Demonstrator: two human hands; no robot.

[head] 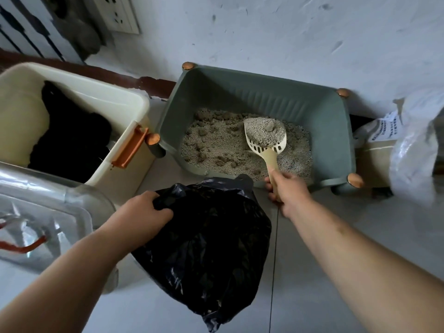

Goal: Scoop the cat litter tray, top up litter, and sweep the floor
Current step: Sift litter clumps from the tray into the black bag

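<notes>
The right hand (pixel 287 188) grips the handle of a cream scoop (pixel 265 134), fingers curled round it near the tray's front edge. The scoop's slotted bowl sits raised over the litter (pixel 216 145), heaped with grey grains and a darker clump. The green tray (pixel 264 92) stands on the floor (pixel 360 224) against the wall, with round copper-coloured knobs at its corners. Its litter is uneven, with several darker clumps towards the left and back.

The left hand (pixel 146 212) pinches the upper edge of a black bag (pixel 211 231), fingers curled into the plastic. The bag hangs crumpled just in front of the tray, its top touching or overlapping the tray's front rim. The two hands are apart, with the bag's top between them.

Left of the tray stands a cream bin (pixel 108 99) with an orange latch (pixel 129 146) on its near side; something black (pixel 69 131) lies inside it. A clear plastic lid (pixel 48 205) lies in front of the bin, with a red strap showing through it. Right of the tray, a pale plastic sack (pixel 408 140) with printed text leans near the wall. A wall socket (pixel 117 13) is at the upper left.
</notes>
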